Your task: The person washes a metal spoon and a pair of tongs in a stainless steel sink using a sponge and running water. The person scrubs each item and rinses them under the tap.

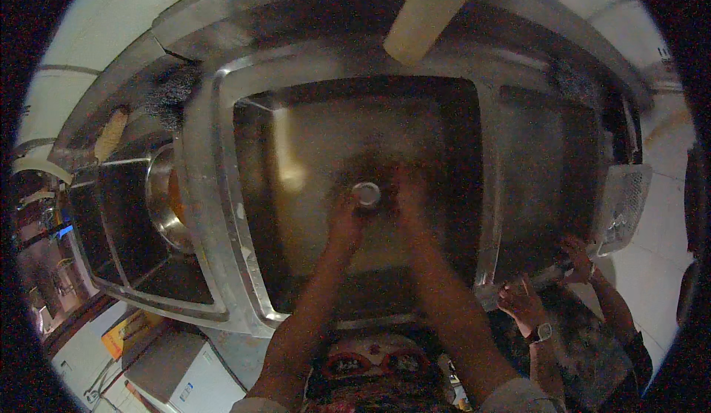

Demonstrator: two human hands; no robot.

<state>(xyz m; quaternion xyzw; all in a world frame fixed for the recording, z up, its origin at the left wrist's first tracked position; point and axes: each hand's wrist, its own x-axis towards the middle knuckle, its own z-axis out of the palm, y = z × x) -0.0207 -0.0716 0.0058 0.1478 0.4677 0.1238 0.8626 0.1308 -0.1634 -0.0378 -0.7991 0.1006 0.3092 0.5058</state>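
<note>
Both my forearms reach down into the large stainless-steel sink basin [491,191]. Near its middle sits a small pale round piece [366,193]; whether it is the drain fitting or a loose ring is unclear. My left hand [347,213] is at the left edge of this round piece, its fingertips close to or touching it. To the right of it, apart from it, is my right hand [410,191], low over the basin floor. Dim light and blur hide the fingers of both hands, so any grip cannot be made out.
A thick pale pipe [433,18] hangs over the basin's far edge. In the left compartment stands a steel pot [161,213]. On the right, another person's hands [522,304] rest at the neighbouring basin's front edge, near a perforated tray [625,210]. Boxes [194,374] lie lower left.
</note>
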